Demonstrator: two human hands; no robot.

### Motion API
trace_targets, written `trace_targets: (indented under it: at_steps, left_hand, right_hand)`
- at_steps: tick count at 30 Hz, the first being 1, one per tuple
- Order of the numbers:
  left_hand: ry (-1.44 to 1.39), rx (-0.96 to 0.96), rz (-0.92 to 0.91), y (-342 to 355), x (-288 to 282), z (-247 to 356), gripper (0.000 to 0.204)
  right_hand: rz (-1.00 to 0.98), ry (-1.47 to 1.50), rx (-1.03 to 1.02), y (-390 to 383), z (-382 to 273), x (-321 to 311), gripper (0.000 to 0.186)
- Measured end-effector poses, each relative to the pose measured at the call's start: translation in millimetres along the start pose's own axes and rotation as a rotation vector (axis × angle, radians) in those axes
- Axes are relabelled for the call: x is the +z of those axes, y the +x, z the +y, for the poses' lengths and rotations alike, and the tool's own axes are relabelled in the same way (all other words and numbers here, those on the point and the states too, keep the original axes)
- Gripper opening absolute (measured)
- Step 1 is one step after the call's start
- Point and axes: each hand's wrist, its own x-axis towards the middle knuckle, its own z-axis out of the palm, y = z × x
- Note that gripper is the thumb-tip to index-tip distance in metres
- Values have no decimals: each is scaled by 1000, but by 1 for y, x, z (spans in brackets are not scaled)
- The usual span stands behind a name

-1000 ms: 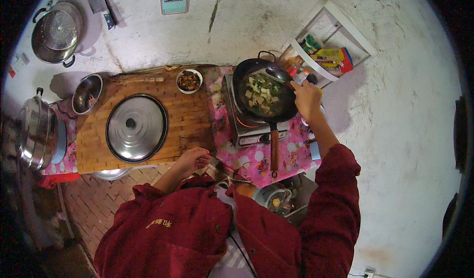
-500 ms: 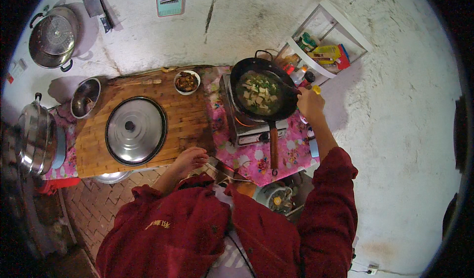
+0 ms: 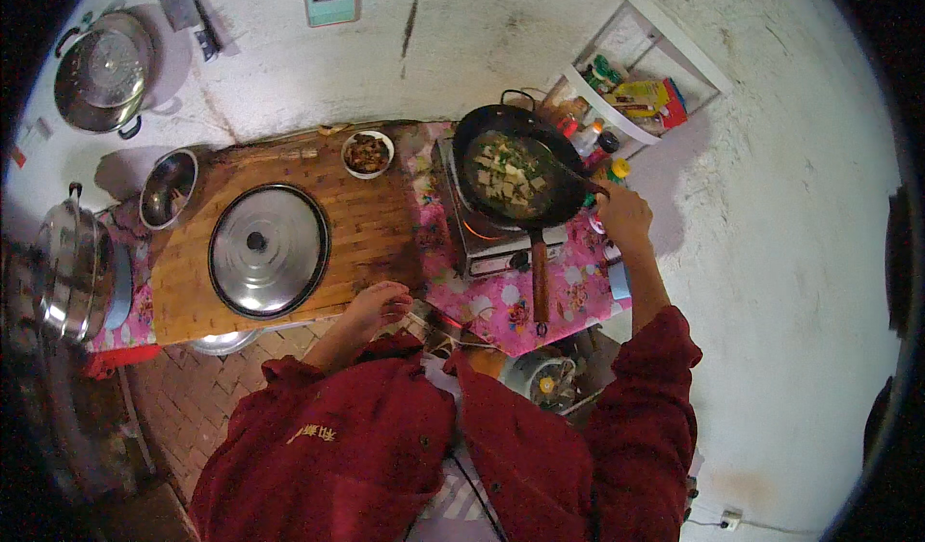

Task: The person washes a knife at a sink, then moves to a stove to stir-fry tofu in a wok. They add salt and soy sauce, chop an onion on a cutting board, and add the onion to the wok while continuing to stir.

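Observation:
My right hand [image 3: 626,216] is closed round the dark handle of a cooking utensil [image 3: 584,182] at the wok's right rim; its head cannot be made out. The black wok [image 3: 559,207] sits on a gas stove [image 3: 479,264], its wooden handle pointing towards me. In it lie pale cubes that look like tofu [image 3: 511,178], with green bits in liquid. An orange glow shows under the wok. My left hand [image 3: 378,309] hangs by the board's front edge, empty, its fingers loosely bent and slightly apart.
On the wooden board [image 3: 376,243] lie a round metal lid [image 3: 279,282] and a white bowl of brown food [image 3: 367,155]. A metal bowl [image 3: 169,190] and a stacked steamer [image 3: 72,272] stand left. Bottles [image 3: 602,147] and a corner shelf [image 3: 674,36] are right of the wok.
My right hand has moved slightly right and towards me with the utensil. The tofu-like cubes have shifted in the wok. My left hand stays near the board's edge.

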Motion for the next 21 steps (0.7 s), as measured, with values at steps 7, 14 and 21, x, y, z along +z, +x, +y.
trace_targets:
  at_steps: [7, 14, 21]
  left_hand:
    - [28, -37, 0, 8, 1, -1, 18]
    - [73, -67, 8, 8, 2, -5, 18]
    - [59, -70, 6, -1, 13, 1, 16]
  right_hand:
    - [-73, -167, -6, -42, 0, -44, 26]
    - [14, -292, -201, -67, -1, -73, 22]
    - [-85, -319, -296, -59, -2, -60, 22]
